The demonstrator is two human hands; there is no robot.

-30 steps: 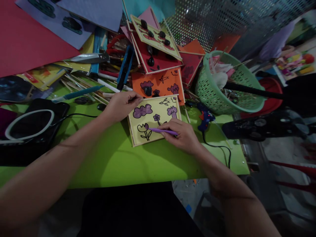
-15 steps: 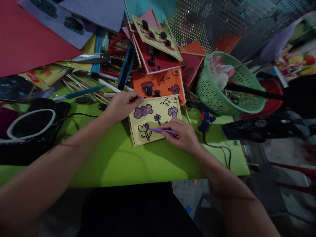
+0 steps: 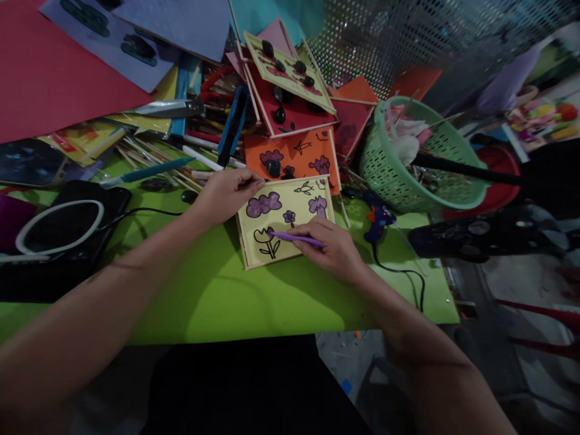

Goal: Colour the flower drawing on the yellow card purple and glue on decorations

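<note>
A yellow framed card (image 3: 254, 249) with purple clouds and outlined flowers lies on the green table (image 3: 217, 302). My right hand (image 3: 333, 249) is closed around a purple marker (image 3: 294, 237), whose tip rests on the tulip drawing at the card's lower left. My left hand (image 3: 226, 192) presses on the card's upper left corner with its fingers curled; whether they pinch anything I cannot see.
An orange card (image 3: 303, 154) and further red and yellow cards with black stones are stacked behind. A green basket (image 3: 385, 169) stands at right, a blue glue gun (image 3: 376, 219) beside it. Sticks, pens and scissors (image 3: 167, 107) clutter the back left, near a black device (image 3: 63, 232).
The marker's tip has slid left along the card toward the tulip's bloom. My left hand has stayed on the card's corner.
</note>
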